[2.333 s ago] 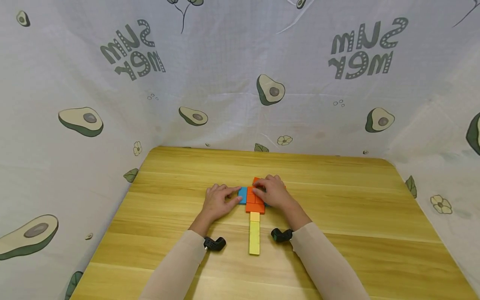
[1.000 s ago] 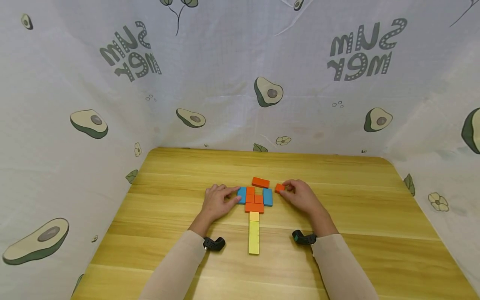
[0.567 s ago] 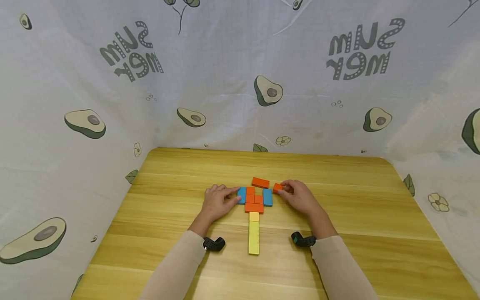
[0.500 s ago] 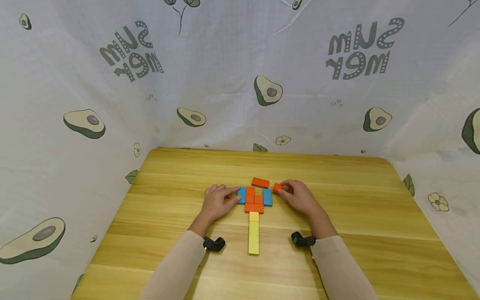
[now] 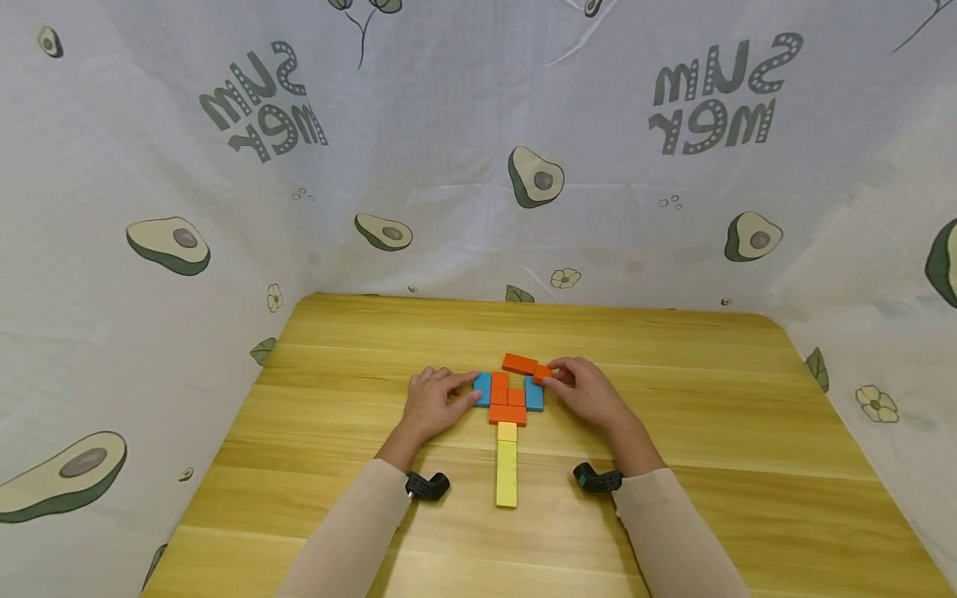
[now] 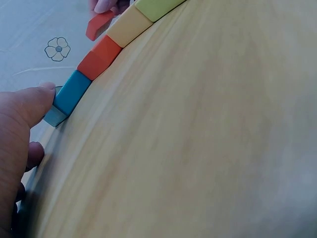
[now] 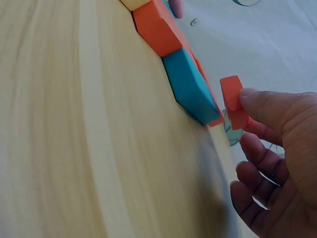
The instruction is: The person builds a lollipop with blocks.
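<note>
My right hand (image 5: 591, 394) pinches a small orange block (image 5: 542, 374) between thumb and fingers. In the right wrist view this block (image 7: 233, 99) is lifted off the table, beside the right-hand blue block (image 7: 190, 87). My left hand (image 5: 434, 403) rests on the table, thumb and index fingertips touching the outer side of the left-hand blue block (image 5: 483, 389). Between the two blue blocks lie several orange blocks (image 5: 507, 414), with bare wood showing at the upper right. A small pale yellow block (image 5: 507, 431) and a long yellow block (image 5: 507, 473) run below them.
A loose orange rectangular block (image 5: 519, 364) lies slanted just behind the arrangement. The wooden table (image 5: 710, 390) is bordered at the back and sides by a white cloth (image 5: 449, 166) printed with avocados. Both wrists wear black cameras (image 5: 429, 486).
My right hand took the small orange block out to the right of the arrangement. Now it has come back left, over the right-hand blue block's far end. My left hand has stayed in place.
</note>
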`<state>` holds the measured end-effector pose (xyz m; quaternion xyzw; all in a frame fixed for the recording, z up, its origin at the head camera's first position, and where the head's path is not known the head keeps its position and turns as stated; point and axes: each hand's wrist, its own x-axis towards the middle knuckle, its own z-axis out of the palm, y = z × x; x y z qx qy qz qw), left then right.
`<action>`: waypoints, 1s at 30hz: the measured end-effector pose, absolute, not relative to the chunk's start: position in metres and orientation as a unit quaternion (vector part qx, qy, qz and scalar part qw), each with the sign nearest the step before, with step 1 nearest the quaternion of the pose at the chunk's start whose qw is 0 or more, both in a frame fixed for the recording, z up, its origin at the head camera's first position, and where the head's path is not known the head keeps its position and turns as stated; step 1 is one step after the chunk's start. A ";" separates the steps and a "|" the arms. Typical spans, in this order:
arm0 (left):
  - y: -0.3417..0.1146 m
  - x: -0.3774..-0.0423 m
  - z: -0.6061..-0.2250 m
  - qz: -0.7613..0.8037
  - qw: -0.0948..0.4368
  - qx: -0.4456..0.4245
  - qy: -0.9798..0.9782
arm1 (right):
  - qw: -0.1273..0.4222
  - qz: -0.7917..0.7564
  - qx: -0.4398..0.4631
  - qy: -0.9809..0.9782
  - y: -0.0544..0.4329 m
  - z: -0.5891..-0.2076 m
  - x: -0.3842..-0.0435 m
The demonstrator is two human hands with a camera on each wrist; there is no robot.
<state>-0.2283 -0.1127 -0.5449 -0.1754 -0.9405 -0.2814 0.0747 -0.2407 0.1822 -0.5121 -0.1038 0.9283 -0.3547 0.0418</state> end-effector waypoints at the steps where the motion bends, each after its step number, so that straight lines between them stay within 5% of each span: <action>1: -0.112 -0.228 -0.545 -0.281 0.075 -0.175 -0.941 | 0.039 -0.353 -0.108 0.929 0.181 -0.512 -0.241; 30: -0.107 -0.234 -0.543 -0.283 0.065 -0.162 -0.943 | 0.023 -0.292 -0.176 0.940 0.154 -0.513 -0.257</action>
